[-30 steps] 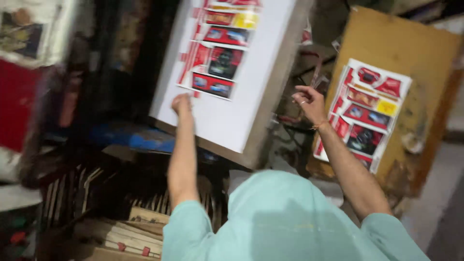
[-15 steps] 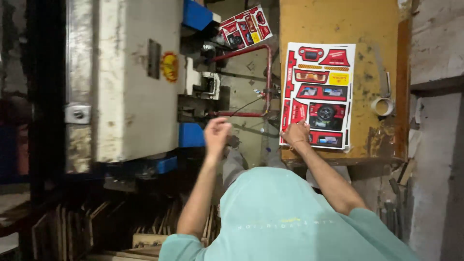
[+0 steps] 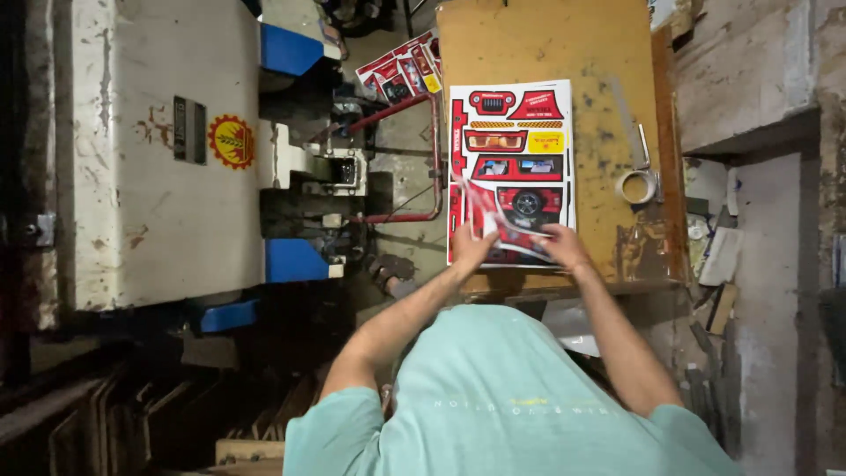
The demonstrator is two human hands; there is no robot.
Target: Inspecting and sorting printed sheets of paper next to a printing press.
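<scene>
Both hands (image 3: 518, 244) pinch the printed sheet's (image 3: 511, 150) near edge

Left hand (image 3: 473, 246) newly on printed sheets (image 3: 511, 167)

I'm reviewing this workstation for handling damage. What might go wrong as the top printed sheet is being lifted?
Both the left hand and right hand curl the near edge of the top printed sheet, so it might crease. The stack lies near the yellow board's left edge, so sheets might slide toward the machine.
</scene>
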